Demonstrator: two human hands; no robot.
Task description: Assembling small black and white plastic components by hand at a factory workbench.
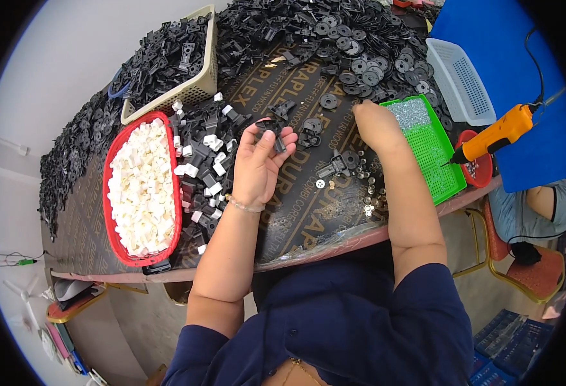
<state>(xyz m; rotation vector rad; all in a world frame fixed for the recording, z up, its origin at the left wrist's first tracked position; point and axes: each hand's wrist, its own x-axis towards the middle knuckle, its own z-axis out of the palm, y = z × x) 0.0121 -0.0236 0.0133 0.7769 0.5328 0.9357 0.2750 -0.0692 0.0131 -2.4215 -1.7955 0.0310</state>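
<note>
My left hand, palm turned up, grips a black plastic part between thumb and fingers. My right hand is closed, knuckles up, over the table just left of a green tray. Its fingertips are mostly hidden, so whatever they may pinch does not show. Small silvery screws fill the tray's far end. Between my hands lie a black round-ended part, another black assembly, a small white disc and several small metallic round pieces.
At the left stands a red basket of white pieces, with a beige basket of black parts behind it. Black discs heap at the back. Rightward are a pale basket, an orange electric screwdriver and a red bowl.
</note>
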